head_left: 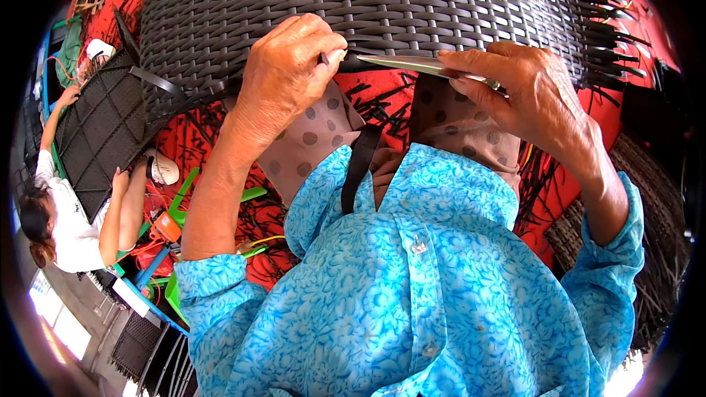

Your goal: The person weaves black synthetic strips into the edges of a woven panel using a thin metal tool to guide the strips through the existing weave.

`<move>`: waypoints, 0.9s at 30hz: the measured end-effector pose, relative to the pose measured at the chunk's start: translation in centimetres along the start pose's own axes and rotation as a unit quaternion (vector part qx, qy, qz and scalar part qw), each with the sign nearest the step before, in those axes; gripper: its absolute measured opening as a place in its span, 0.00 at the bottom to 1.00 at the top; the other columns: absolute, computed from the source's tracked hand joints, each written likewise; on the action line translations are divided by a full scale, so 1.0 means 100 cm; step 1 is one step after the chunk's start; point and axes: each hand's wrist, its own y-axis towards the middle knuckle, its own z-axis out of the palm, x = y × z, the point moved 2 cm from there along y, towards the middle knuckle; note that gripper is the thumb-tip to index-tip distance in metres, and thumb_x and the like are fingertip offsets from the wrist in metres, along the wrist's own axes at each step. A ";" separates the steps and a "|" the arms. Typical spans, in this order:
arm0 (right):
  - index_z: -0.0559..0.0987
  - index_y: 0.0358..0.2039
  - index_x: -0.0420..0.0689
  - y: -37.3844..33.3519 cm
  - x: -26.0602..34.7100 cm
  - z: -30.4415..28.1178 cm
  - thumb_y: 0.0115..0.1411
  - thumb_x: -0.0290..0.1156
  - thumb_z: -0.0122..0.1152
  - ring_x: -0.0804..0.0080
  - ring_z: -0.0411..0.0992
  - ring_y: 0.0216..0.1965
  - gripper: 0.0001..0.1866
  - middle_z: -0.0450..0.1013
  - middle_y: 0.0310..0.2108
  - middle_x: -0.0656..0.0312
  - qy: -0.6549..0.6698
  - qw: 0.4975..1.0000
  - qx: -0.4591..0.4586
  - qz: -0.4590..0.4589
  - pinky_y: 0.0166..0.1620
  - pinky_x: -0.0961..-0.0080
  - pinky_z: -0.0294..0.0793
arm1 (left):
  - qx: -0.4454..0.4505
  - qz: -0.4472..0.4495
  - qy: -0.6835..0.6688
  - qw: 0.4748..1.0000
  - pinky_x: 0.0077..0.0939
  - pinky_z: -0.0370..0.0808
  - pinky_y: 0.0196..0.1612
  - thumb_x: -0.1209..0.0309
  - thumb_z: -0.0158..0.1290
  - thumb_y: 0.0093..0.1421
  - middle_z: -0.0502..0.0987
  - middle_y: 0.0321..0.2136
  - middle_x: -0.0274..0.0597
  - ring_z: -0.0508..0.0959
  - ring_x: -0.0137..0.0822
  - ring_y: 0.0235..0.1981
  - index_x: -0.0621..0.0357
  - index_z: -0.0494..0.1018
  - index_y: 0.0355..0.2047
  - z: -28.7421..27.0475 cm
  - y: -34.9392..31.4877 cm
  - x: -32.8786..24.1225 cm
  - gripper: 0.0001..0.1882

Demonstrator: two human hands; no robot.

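Note:
A large dark brown woven wicker panel (353,7) lies in front of me, its near edge running past both hands. My left hand (290,66) is closed in a pinch at that edge, and a short dark strip end (323,59) shows between its thumb and fingers. In my right hand (522,88) is a pointed silver metal blade (404,62), gripped between thumb and fingers. Its tip points left at the panel's edge, a little apart from my left hand. Its handle is hidden in my palm. A flat black strip (359,169) hangs over my lap.
Loose strip ends (610,29) stick out along the panel's right side. Dark strip scraps (195,136) litter the red floor covering. At left, another person (73,213) works on a dark woven panel (103,125). Nearby are an orange tool (168,226) and bundled strips (647,198) at right.

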 end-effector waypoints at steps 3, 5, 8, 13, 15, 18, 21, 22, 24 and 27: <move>0.79 0.41 0.52 -0.007 -0.005 0.009 0.51 0.38 0.60 0.58 0.73 0.23 0.16 0.71 0.21 0.56 0.039 0.999 -0.027 -0.004 0.25 0.63 0.71 | 0.021 -0.015 -0.021 0.999 0.29 0.72 0.30 0.77 0.55 0.48 0.72 0.23 0.37 0.74 0.38 0.27 0.58 0.73 0.24 -0.004 0.004 -0.001 0.03; 0.77 0.43 0.52 -0.009 0.000 0.009 0.46 0.39 0.63 0.60 0.71 0.22 0.21 0.67 0.21 0.58 -0.053 0.998 -0.011 -0.024 0.24 0.65 0.70 | 0.032 -0.026 -0.028 0.999 0.29 0.72 0.30 0.77 0.55 0.48 0.72 0.22 0.37 0.74 0.38 0.26 0.58 0.73 0.24 -0.005 0.004 0.000 0.02; 0.75 0.46 0.53 -0.012 0.005 0.014 0.41 0.40 0.64 0.61 0.71 0.22 0.27 0.65 0.22 0.59 -0.059 0.997 -0.043 -0.038 0.23 0.66 0.70 | 0.047 -0.048 -0.040 0.997 0.28 0.72 0.29 0.77 0.55 0.49 0.72 0.23 0.37 0.74 0.36 0.25 0.58 0.74 0.24 -0.005 0.005 0.001 0.01; 0.77 0.41 0.51 0.006 0.012 0.013 0.50 0.36 0.59 0.59 0.71 0.22 0.16 0.67 0.20 0.61 0.006 1.000 -0.023 0.007 0.24 0.66 0.71 | 0.065 -0.068 -0.046 0.995 0.24 0.72 0.28 0.76 0.56 0.49 0.73 0.23 0.36 0.74 0.35 0.24 0.57 0.76 0.27 -0.009 0.006 0.003 0.03; 0.78 0.41 0.52 0.012 -0.007 0.019 0.53 0.37 0.59 0.61 0.71 0.22 0.14 0.68 0.19 0.62 0.023 0.999 -0.034 -0.019 0.24 0.66 0.71 | 0.074 -0.075 -0.060 0.993 0.23 0.71 0.28 0.76 0.56 0.50 0.73 0.24 0.36 0.74 0.34 0.24 0.58 0.76 0.27 -0.009 0.006 0.008 0.03; 0.78 0.43 0.55 0.011 -0.037 0.039 0.53 0.38 0.60 0.64 0.72 0.22 0.16 0.71 0.21 0.63 0.022 0.991 -0.055 -0.123 0.25 0.69 0.70 | 0.088 -0.085 -0.103 0.987 0.21 0.71 0.29 0.75 0.57 0.49 0.72 0.25 0.36 0.73 0.30 0.24 0.59 0.76 0.28 -0.005 0.006 0.015 0.05; 0.78 0.44 0.55 0.015 -0.047 0.043 0.53 0.39 0.60 0.63 0.72 0.23 0.16 0.72 0.22 0.64 0.061 0.982 -0.084 -0.159 0.25 0.70 0.71 | 0.125 -0.150 -0.233 0.953 0.17 0.70 0.32 0.74 0.61 0.47 0.72 0.32 0.34 0.71 0.25 0.29 0.60 0.76 0.30 -0.013 0.004 0.021 0.09; 0.78 0.41 0.53 0.015 -0.044 0.043 0.54 0.39 0.59 0.63 0.72 0.23 0.13 0.73 0.23 0.64 0.050 0.978 -0.112 -0.167 0.25 0.70 0.71 | 0.117 -0.162 -0.268 0.943 0.16 0.70 0.34 0.74 0.62 0.46 0.72 0.35 0.33 0.71 0.23 0.31 0.60 0.76 0.31 -0.017 0.000 0.021 0.11; 0.78 0.38 0.52 0.020 -0.048 0.054 0.54 0.39 0.59 0.63 0.72 0.23 0.11 0.73 0.23 0.63 0.059 0.975 -0.137 -0.166 0.26 0.70 0.71 | 0.120 -0.178 -0.288 0.933 0.15 0.70 0.34 0.74 0.62 0.46 0.71 0.35 0.33 0.71 0.23 0.32 0.61 0.76 0.30 -0.017 -0.003 0.025 0.10; 0.76 0.31 0.48 0.032 -0.056 0.057 0.55 0.38 0.59 0.63 0.73 0.24 0.08 0.74 0.23 0.62 0.054 0.974 -0.144 -0.169 0.26 0.71 0.72 | 0.118 -0.230 -0.365 0.894 0.13 0.69 0.35 0.75 0.61 0.49 0.71 0.35 0.32 0.71 0.21 0.33 0.60 0.76 0.29 -0.016 -0.008 0.031 0.07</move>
